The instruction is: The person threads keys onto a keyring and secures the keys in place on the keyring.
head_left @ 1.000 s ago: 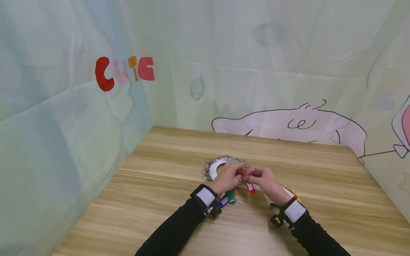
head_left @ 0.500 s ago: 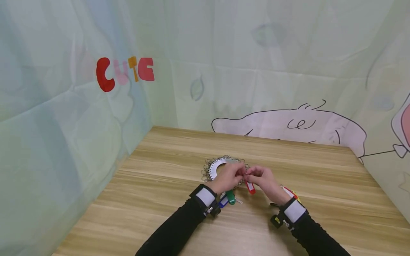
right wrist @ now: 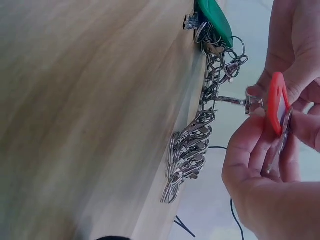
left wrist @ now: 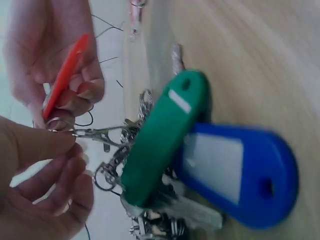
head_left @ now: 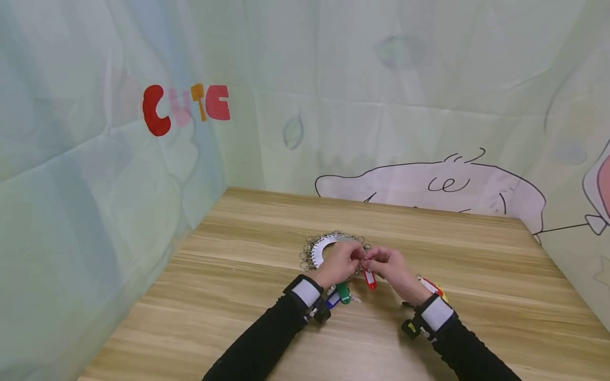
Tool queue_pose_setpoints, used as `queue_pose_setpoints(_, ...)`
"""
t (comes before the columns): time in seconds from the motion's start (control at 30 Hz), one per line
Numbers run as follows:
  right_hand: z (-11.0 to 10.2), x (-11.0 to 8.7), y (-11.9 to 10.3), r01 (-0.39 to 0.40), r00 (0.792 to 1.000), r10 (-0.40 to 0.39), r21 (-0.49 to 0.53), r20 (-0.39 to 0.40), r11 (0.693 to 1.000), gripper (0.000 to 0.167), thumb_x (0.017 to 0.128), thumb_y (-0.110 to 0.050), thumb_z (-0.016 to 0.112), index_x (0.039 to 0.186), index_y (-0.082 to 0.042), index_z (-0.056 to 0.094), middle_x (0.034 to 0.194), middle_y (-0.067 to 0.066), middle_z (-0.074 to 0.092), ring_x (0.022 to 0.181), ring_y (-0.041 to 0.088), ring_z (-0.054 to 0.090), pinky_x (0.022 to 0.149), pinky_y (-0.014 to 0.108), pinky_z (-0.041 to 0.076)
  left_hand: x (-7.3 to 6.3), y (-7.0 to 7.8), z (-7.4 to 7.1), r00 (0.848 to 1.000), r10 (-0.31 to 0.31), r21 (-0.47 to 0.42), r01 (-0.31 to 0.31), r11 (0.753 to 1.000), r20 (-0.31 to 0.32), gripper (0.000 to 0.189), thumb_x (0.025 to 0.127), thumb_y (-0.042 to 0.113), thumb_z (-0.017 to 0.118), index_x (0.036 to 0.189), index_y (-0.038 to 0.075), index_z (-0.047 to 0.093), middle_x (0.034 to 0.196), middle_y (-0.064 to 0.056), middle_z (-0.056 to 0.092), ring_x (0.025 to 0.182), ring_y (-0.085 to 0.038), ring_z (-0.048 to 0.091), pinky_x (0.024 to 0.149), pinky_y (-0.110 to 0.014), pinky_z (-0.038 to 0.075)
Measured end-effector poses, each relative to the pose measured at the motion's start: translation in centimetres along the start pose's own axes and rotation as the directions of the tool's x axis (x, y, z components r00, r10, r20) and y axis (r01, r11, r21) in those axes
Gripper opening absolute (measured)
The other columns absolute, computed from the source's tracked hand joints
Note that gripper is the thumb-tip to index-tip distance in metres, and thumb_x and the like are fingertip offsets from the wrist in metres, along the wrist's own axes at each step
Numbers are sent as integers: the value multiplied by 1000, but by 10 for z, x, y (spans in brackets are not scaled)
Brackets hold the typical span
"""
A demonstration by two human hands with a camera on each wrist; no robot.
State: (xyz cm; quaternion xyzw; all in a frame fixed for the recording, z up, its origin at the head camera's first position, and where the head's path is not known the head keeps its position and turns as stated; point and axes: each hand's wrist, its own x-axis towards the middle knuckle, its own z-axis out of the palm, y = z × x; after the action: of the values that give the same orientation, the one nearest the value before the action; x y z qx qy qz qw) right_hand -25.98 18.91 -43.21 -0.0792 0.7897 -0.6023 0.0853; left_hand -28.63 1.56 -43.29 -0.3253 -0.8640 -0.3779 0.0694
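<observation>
My left hand (head_left: 337, 263) pinches the end of a metal snap hook (left wrist: 102, 134), which juts from a flat silver ring (head_left: 317, 252) edged with many small hooks. Close against it, the fingers of my right hand (head_left: 393, 270) hold a red key tag (head_left: 370, 280) near its split ring (left wrist: 59, 123). A metal key (right wrist: 280, 150) lies against this tag in the right wrist view. By the left wrist, a green key tag (left wrist: 167, 140) and a blue key tag (left wrist: 235, 170) are attached at the ring's near side. Fingers partly hide the joint between hook and split ring.
Beside my right wrist lie more tags, among them a red-and-white tag (head_left: 430, 286) and a bit of yellow (head_left: 444, 296). Everything rests on a wood-grain table (head_left: 238, 254). Printed cloth walls (head_left: 286, 79) stand behind and at the left.
The red key tag has swung slightly to the left and hangs straighter below the fingers. Both hands stay in nearly the same place, with small finger shifts.
</observation>
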Motion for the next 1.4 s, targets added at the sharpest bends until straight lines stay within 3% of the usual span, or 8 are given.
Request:
queue_pose_setpoints(0.1,0,0,-1,-6,1000,7,7,-18,1000,22,90,-13,64,104,4,60,83,-6,65,78,9,54,72,27,45,0,2,0,1000,30,12,-30,999,1,15,82,-6,62,89,7,65,82,-4,67,72,-7,56,63,-14,44)
queue_pose_setpoints(0.3,-1,-1,-1,-17,999,17,6,-36,1000,20,91,-11,62,104,4,60,87,-3,66,81,10,56,75,25,48,-1,2,0,1000,26,2,-26,1000,-7,17,81,-8,60,85,9,65,75,-3,66,64,-4,50,57,-13,40)
queue_pose_setpoints(0.6,2,3,3,18,999,-17,25,-27,1000,18,89,-7,63,102,5,60,88,-2,68,83,7,61,78,23,52,-1,2,0,997,-72,-43,72,996,14,18,80,-9,59,87,7,65,74,-4,64,62,-3,49,56,-14,39)
queue_pose_setpoints(0.8,2,2,1,-15,999,17,29,-45,999,16,90,-8,61,101,3,61,85,-4,66,82,9,59,77,25,50,-2,4,-1,1000,29,20,-29,999,-7,17,81,-7,61,88,8,65,83,-4,68,72,-6,54,63,-13,42)
queue_pose_setpoints(0.93,1,1,1,-30,998,31,31,-46,999,17,90,-8,60,102,4,61,86,-3,65,83,11,58,77,26,49,-3,4,1,998,57,11,-57,998,-34,18,81,-9,60,89,7,62,77,-4,67,65,-4,53,57,-12,41)
queue_pose_setpoints(1.07,0,0,2,-23,999,24,26,-39,999,18,90,-8,60,103,5,61,87,-1,66,84,10,59,79,25,50,-3,4,3,999,20,-30,-21,999,-45,21,81,-10,59,96,4,61,76,-7,68,64,-4,55,56,-11,43)
queue_pose_setpoints(1.27,2,0,2,12,1000,-12,1,-24,1000,20,90,-8,62,104,6,60,90,1,68,85,10,61,80,24,51,-2,4,2,995,-98,-110,95,989,-23,19,81,-8,58,97,1,60,79,-9,66,67,-7,55,56,-14,43)
queue_pose_setpoints(1.4,1,0,2,10,1000,-10,7,-20,1000,20,91,-9,61,104,6,59,90,1,67,84,10,60,80,24,51,-2,4,2,997,-66,-68,64,996,-27,16,80,-9,60,90,4,60,79,-6,63,68,-7,52,59,-15,42)
